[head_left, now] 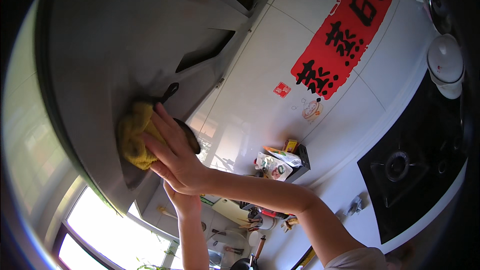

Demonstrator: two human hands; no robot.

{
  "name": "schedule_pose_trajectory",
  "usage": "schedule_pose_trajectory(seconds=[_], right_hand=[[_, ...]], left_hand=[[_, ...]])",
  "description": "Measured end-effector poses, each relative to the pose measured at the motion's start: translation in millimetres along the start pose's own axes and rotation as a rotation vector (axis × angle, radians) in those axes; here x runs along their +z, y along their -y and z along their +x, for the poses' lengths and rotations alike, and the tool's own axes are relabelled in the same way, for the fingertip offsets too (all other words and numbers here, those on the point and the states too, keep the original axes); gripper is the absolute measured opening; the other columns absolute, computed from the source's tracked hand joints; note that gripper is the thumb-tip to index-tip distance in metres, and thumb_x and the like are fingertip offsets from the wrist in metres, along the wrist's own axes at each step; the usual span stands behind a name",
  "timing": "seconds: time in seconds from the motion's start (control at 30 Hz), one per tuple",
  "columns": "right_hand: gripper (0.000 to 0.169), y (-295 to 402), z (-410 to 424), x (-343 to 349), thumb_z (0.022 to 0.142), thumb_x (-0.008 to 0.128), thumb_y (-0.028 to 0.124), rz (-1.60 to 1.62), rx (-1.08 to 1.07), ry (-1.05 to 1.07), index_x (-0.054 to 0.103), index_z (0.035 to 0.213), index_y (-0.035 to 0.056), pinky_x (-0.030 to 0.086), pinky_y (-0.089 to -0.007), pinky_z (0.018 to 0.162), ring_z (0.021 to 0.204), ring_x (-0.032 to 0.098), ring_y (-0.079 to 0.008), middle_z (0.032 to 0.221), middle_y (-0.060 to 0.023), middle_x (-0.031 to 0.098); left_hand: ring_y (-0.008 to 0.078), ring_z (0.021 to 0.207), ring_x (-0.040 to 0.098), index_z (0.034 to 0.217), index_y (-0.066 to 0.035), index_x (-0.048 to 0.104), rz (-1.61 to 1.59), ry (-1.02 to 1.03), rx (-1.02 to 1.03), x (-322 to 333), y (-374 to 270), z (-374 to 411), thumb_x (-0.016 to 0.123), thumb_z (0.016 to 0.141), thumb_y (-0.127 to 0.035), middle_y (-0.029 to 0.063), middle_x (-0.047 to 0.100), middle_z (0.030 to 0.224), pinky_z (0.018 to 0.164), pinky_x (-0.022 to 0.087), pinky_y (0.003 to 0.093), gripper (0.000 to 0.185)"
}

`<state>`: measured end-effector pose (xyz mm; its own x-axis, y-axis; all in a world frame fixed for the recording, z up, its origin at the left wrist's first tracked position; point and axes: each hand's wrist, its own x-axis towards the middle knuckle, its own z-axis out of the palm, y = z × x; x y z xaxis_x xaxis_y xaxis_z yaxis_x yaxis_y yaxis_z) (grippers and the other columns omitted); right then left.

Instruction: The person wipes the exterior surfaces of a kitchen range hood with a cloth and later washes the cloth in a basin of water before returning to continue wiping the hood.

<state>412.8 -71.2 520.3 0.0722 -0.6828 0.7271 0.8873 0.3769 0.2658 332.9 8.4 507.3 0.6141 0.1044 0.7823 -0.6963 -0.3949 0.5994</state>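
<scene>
My right hand (178,159) presses a yellow cloth (135,135) against the grey metal underside of a range hood (86,67). Its fingers lie spread over the cloth's near side. Below it rises my left hand (183,200), touching the right hand near the wrist; its fingers are mostly hidden, so what they hold cannot be told. A black looped end (171,90) sticks out beyond the cloth. Behind my right hand's knuckles a dark rounded part (190,135) shows, its kind unclear. Dark angular openings (206,50) lie in the hood farther up.
A black gas hob (416,183) lies at the right, with a white lidded pot (445,60) at its far end. A black wall rack (304,157) holds food packets. Utensils in a holder (265,221) stand near the window (116,228). A red sticker (341,41) bears writing.
</scene>
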Motion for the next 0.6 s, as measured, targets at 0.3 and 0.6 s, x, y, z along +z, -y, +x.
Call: schedule_pose_trajectory(seconds=[0.3, 0.6], right_hand=[[0.062, -196.3, 10.1, -64.7, 0.104, 0.032, 0.03, -0.089, 0.451, -0.264, 0.007, 0.154, 0.0021, 0.028, -0.0425, 0.114, 0.139, 0.032, -0.036, 0.153, -0.0223, 0.027], [0.057, -125.9, -19.4, -0.5, 0.101, 0.041, 0.014, 0.236, 0.497, -0.446, 0.018, 0.153, 0.0049, 0.03, -0.0393, 0.113, 0.136, 0.037, -0.031, 0.149, -0.0213, 0.034]], left_hand=[[0.0354, 0.146, 0.021, 0.146, 0.006, 0.032, 0.236, 0.333, 0.314, 21.1, -10.0, 10.9, 0.031, 0.058, 0.017, 0.0203, 0.034, 0.152, 0.123, 0.009, 0.0462, 0.09], [0.033, 0.146, 0.022, 0.146, 0.004, 0.036, 0.213, 0.347, 0.265, 10.7, -12.1, 15.4, 0.035, 0.058, 0.013, 0.0183, 0.037, 0.151, 0.122, 0.01, 0.0451, 0.089]])
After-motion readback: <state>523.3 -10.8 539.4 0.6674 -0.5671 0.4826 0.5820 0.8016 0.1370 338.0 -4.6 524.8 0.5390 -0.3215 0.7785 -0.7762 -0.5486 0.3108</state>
